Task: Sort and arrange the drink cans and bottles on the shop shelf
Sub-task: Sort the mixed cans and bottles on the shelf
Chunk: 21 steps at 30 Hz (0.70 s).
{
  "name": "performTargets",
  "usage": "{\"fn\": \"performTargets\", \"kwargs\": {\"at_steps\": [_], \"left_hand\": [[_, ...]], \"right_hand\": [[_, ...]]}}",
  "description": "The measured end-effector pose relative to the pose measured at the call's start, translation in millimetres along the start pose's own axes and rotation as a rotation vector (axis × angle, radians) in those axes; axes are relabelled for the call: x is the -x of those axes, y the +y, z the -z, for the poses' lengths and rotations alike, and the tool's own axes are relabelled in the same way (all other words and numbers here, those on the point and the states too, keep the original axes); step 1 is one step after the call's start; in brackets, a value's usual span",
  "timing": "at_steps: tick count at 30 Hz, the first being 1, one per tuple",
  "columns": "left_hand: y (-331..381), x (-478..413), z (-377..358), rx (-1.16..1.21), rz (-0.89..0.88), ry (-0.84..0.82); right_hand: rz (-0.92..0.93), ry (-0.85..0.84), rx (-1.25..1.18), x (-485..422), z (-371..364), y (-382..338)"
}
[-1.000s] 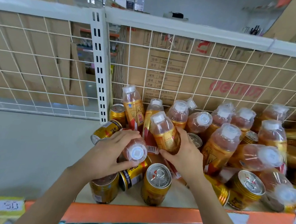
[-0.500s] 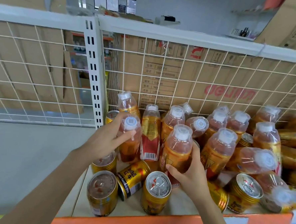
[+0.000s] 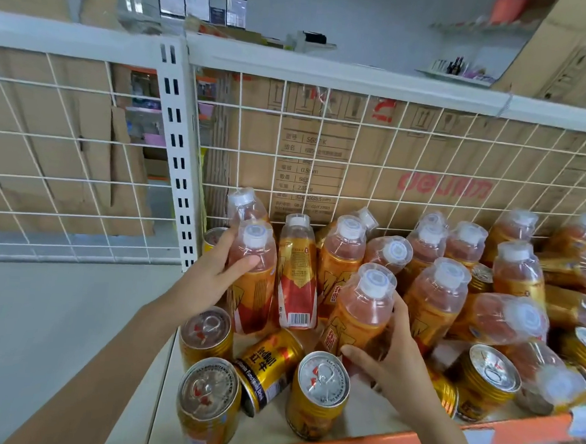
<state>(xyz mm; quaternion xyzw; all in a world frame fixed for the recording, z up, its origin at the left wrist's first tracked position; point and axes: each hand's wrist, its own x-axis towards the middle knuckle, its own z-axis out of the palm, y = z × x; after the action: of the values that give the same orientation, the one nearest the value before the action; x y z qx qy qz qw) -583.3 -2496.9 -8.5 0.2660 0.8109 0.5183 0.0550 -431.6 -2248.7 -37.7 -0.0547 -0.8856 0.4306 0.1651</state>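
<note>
- Left bottle (image 3: 253, 288) and right bottle (image 3: 361, 312) are now standing nearly upright, no longer tipping over as a second ago.
- Under them the shelf (image 3: 365, 413) is carrying jumbled bottles (image 3: 434, 299) and gold cans (image 3: 318, 395).
- Fingers of the left hand (image 3: 209, 282) are gripping the left bottle at the shelf's left end; fingers of the right hand (image 3: 389, 361) are wrapping the right bottle nearer the front.

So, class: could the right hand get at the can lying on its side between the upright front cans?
Probably not yet: the right hand grips a bottle. The lying can itself is uncovered and close by.
</note>
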Motion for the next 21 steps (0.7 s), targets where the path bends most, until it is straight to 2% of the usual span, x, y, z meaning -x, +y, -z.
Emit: {"fn": "performTargets", "kwargs": {"at_steps": [5, 8, 11, 14, 17, 21], "left_hand": [[-11.7, 8.0, 4.0, -0.079, -0.006, -0.029], [-19.8, 17.7, 7.8, -0.122, -0.003, -0.026], [-26.1, 30.0, 12.3, -0.129, 0.019, 0.044], [-28.9, 33.8, 19.7, -0.084, 0.048, 0.156], [-19.8, 22.8, 29.4, -0.04, 0.051, 0.25], [-3.0, -11.6, 38.2, -0.016, 0.07, 0.307]], "right_hand": [[0.003, 0.026, -0.094, -2.0, 2.1, -10.3], [0.025, 0.081, -0.068, -1.3, 2.3, -20.2], [0.06, 0.193, 0.046, -0.3, 5.7, -35.3], [0.183, 0.302, 0.162, -9.2, 15.5, -57.4], [0.226, 0.233, 0.158, -35.9, 22.0, -86.8], [0.263, -0.001, 0.198, -92.3, 22.3, -115.2]]}}
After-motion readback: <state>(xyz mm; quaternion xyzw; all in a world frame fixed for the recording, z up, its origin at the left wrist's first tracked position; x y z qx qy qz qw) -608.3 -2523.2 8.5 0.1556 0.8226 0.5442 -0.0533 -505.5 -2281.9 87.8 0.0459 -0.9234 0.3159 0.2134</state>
